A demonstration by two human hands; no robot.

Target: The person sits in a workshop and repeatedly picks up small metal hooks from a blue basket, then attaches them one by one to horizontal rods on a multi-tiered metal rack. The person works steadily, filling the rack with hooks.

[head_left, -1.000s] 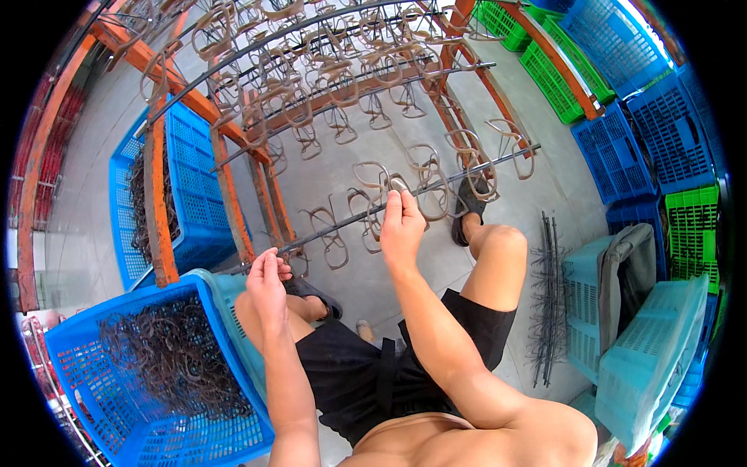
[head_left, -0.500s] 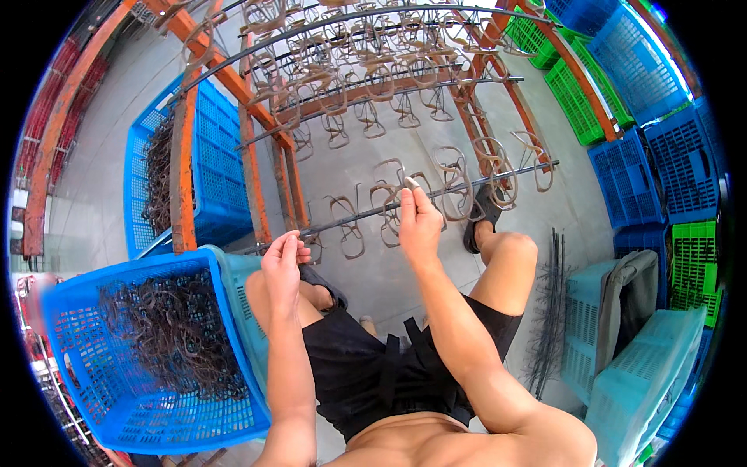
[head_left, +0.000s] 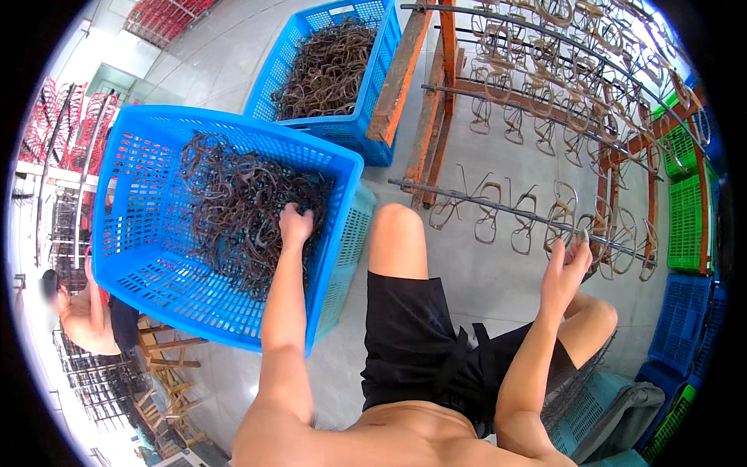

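Observation:
My left hand (head_left: 296, 226) is down in the pile of brown eyeglass frames (head_left: 241, 210) inside a blue crate (head_left: 194, 319). Its fingers are bent in among the frames at the pile's right side, and the fingertips are partly hidden. My right hand (head_left: 566, 270) is raised at a dark rod (head_left: 467, 195) hung with several eyeglass frames (head_left: 523, 220). Its thumb and fingers stand apart just below the rod, close to the hanging frames.
Behind the near crate stands a second blue crate (head_left: 381, 74) full of frames. An orange rack (head_left: 447, 101) carries more rods of frames. Green crates (head_left: 685, 210) and blue crates (head_left: 677, 323) line the right. Another person (head_left: 85, 319) is at the far left.
My view has swung left. My left hand has gone from the rod's left end into the crate's pile. My right hand stays by the rod, its fingers now spread rather than pinched.

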